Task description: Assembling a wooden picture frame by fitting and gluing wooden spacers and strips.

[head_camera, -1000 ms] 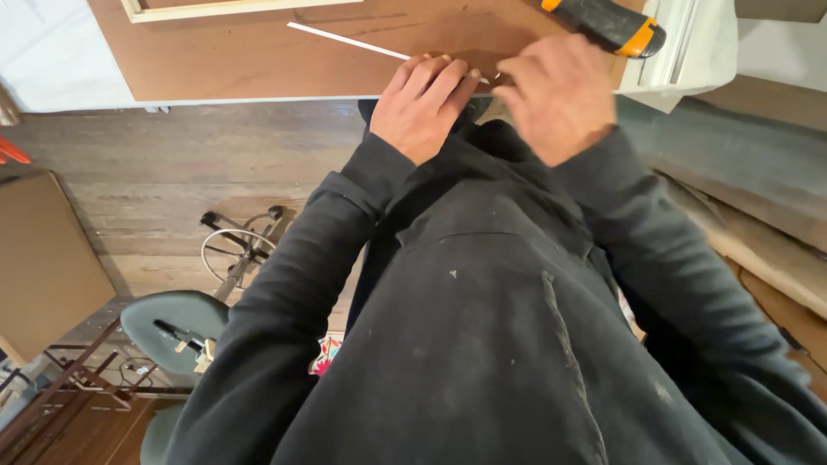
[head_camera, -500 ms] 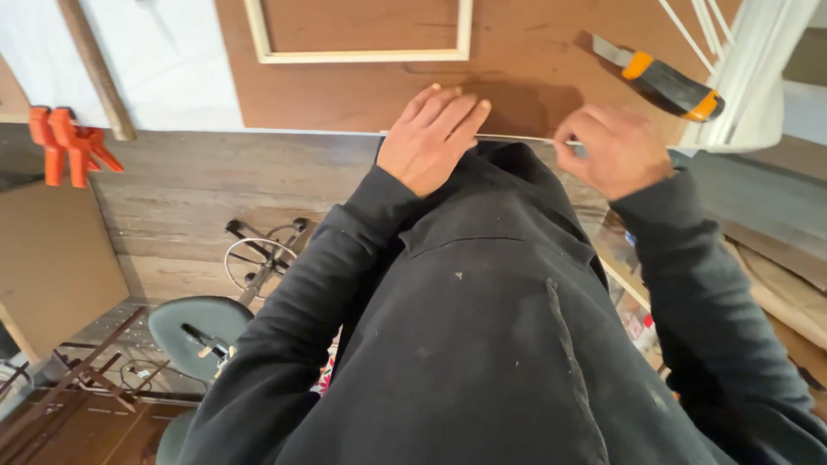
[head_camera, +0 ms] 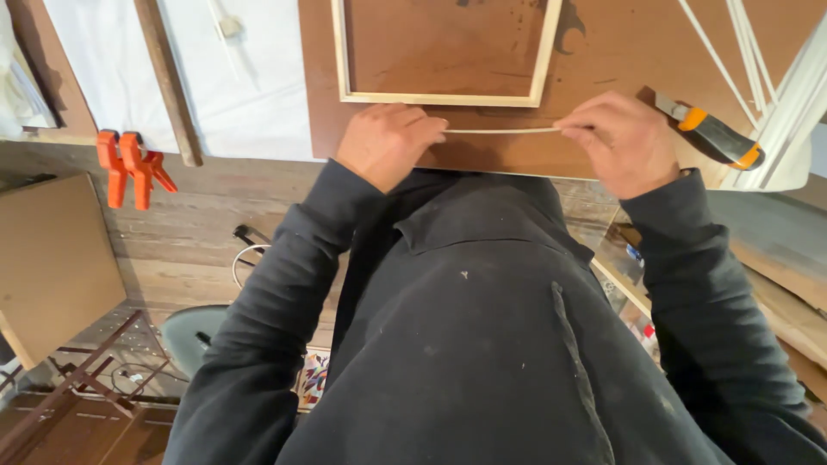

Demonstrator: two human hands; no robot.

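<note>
Head view: the thin wooden strip (head_camera: pixel 504 131) lies just below the pale wooden frame (head_camera: pixel 444 53) on the brown board (head_camera: pixel 603 60). The left hand (head_camera: pixel 388 145) and right hand (head_camera: pixel 622 142) each pinch 1 end. It looks slender, light and pale; uneven pressure could bow or snap it. An orange-and-black utility knife (head_camera: pixel 711 133) lies right of the frame, near the right hand, where a stray knuckle could catch it.

No screen, sign or label could be made out. The one thing that might have been a package was a small flat item with a busy print (head_camera: pixel 312 379) in red, yellow, blue and white, lying on the floor just under the person's left sleeve; too much of it was hidden to tell its kind.
</note>
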